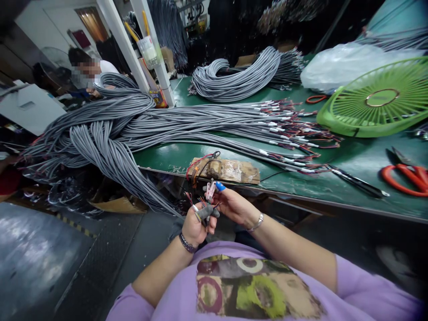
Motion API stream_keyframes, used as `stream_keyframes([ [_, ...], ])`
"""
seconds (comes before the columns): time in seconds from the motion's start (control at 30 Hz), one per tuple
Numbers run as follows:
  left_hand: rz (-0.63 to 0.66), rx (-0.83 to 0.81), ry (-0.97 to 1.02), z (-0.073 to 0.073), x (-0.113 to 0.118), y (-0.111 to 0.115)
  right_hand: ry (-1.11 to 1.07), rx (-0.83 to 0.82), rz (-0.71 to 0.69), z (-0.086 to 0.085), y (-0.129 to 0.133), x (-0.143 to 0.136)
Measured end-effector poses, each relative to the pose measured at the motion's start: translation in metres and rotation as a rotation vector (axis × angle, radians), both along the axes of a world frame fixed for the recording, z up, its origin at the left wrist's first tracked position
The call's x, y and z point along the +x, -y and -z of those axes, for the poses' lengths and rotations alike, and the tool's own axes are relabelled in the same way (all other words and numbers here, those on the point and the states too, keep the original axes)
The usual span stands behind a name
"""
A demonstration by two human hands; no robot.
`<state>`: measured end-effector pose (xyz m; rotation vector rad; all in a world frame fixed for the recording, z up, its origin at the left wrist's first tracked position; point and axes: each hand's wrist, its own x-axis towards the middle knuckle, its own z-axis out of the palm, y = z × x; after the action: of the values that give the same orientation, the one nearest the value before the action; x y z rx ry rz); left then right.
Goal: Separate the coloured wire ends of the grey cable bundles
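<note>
My left hand (196, 223) is closed around the end of a grey cable (170, 208), with thin coloured wires (202, 203) fanning out above its fingers. Grey coverings sit on some of its fingertips. Close beside it, my right hand (232, 205) has its fingers pressed together at the wires; a blue covering (220, 186) is on one digit. A small pink piece (210, 191) stands at these fingertips, and which hand bears it is unclear. Just beyond the hands, a worn wooden block (234, 171) with red and black leads lies at the table edge.
Long grey cables (187, 120) with stripped ends cover the green table (284, 189). A cable coil (234, 84) lies behind. At the right are a green fan (374, 100), red-handled scissors (406, 178), black tweezers (359, 182) and a plastic bag (347, 64). A person (107, 67) sits back left.
</note>
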<state>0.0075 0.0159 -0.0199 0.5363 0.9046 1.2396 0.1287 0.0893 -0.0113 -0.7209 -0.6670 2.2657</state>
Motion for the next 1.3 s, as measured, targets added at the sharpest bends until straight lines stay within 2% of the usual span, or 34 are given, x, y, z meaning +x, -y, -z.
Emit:
stream_keyframes([
  [0.1, -0.027, 0.033, -0.089, -0.002, -0.001, 0.006, 0.060, 0.011, -0.135, -0.002, 0.001, 0.012],
  [0.2, -0.023, 0.039, -0.213, 0.002, -0.001, 0.015, 0.178, 0.105, -0.241, -0.006, 0.003, 0.024],
  [0.4, 0.056, 0.041, -0.423, 0.006, 0.003, 0.024, 0.416, 0.554, -0.346, -0.022, 0.005, 0.030],
  [0.5, 0.189, 0.000, -0.465, 0.001, 0.004, 0.023, 0.487, 0.743, -0.381, -0.025, 0.010, 0.026],
  [0.6, 0.247, -0.052, -0.453, -0.002, 0.002, 0.021, 0.538, 0.850, -0.329, -0.023, 0.014, 0.024],
  [0.67, 0.164, -0.064, -0.410, -0.001, -0.001, 0.022, 0.567, 0.840, -0.230, -0.021, 0.014, 0.025],
  [0.73, 0.038, -0.056, -0.358, 0.000, -0.002, 0.022, 0.585, 0.755, -0.154, -0.019, 0.014, 0.028],
  [0.8, -0.056, -0.044, -0.324, 0.000, -0.002, 0.022, 0.568, 0.634, -0.139, -0.016, 0.017, 0.029],
  [0.9, -0.111, -0.032, -0.322, 0.000, 0.000, 0.021, 0.505, 0.528, -0.119, -0.011, 0.027, 0.025],
  [1.03, -0.068, -0.024, -0.359, 0.000, 0.001, 0.020, 0.431, 0.566, -0.059, -0.006, 0.036, 0.016],
  [1.2, 0.074, 0.030, -0.463, 0.005, -0.008, 0.019, 0.508, 0.699, -0.113, -0.003, 0.025, 0.012],
  [1.3, 0.068, 0.063, -0.550, 0.008, -0.010, 0.021, 0.548, 0.723, -0.150, -0.002, 0.020, 0.010],
])
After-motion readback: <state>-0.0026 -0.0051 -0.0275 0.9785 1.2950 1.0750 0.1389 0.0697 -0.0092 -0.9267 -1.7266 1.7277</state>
